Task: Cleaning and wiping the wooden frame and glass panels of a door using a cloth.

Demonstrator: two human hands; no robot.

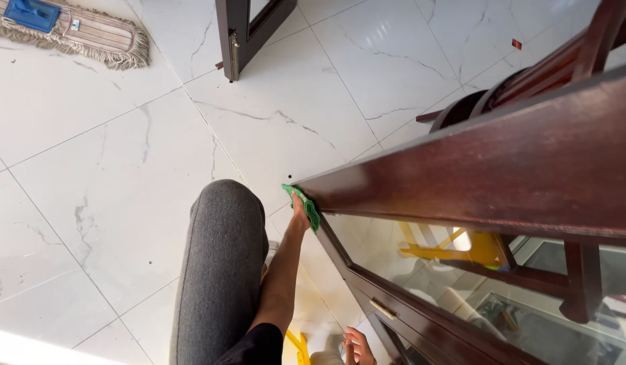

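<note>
Glossy marble floor (pixel 110 169) | hands: left (pixel 299 211) presses green cloth (pixel 303 205) on dark wood frame (pixel 475 169); right (pixel 357 346) open, empty

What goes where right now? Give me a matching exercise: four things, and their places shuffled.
Things:
1. green cloth
2. fringed beige dust mop with blue mount
3. yellow plastic frame
4. grey-trousered knee

Places:
A. behind the glass panel
B. top left on the white marble-look floor tiles
C. bottom centre, left of the forearm
D. under the left hand, at the corner of the dark red wooden frame

Pairs: 1-D, 2-B, 3-A, 4-C
</note>
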